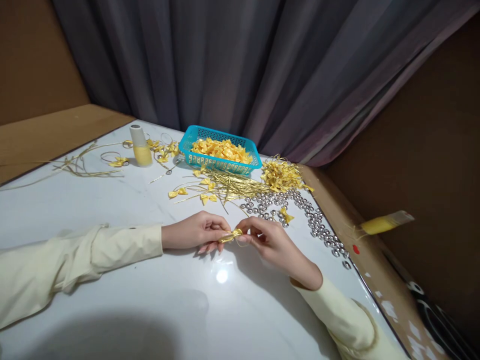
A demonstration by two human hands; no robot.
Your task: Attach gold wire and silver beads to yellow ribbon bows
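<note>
Over the white tabletop [157, 300], my left hand [197, 230] pinches one side of a small yellow ribbon bow [236, 233] with gold cord on it. From the other side, my right hand [272, 242] has thumb and fingertips closed on the same bow, and a thin loop of cord hangs under them. The fingers cover part of the bow, so how the cord is fixed cannot be seen. Just beyond my hands lie loose silver beads [318, 222], a bundle of gold cords [240, 185] and a single yellow bow [286, 215].
A turquoise basket [219, 164] holding many yellow bows stands at the back. Beside it is a pile of corded bows [283, 174]. A bottle with yellow contents [141, 147] stands at the back left, near loose cords [88, 167]. Another yellow container [386, 223] lies beyond the right edge.
</note>
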